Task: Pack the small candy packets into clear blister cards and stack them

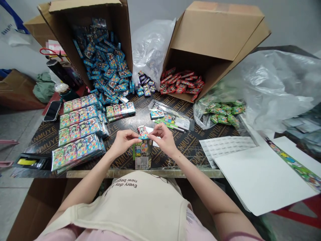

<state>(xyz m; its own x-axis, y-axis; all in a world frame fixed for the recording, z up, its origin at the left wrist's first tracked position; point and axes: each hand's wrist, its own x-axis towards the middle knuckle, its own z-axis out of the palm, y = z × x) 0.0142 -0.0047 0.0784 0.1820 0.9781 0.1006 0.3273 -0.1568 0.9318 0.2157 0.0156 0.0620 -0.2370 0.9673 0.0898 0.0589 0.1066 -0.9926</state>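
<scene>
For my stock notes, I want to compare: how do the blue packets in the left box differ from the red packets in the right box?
The blue packets are blue, the red packets red. The blue heap is much larger than the red one. Blue packets spill from the left box onto the tabletop, while red packets stay mostly inside the right box. Both are small, flat packets lying loose.
</scene>
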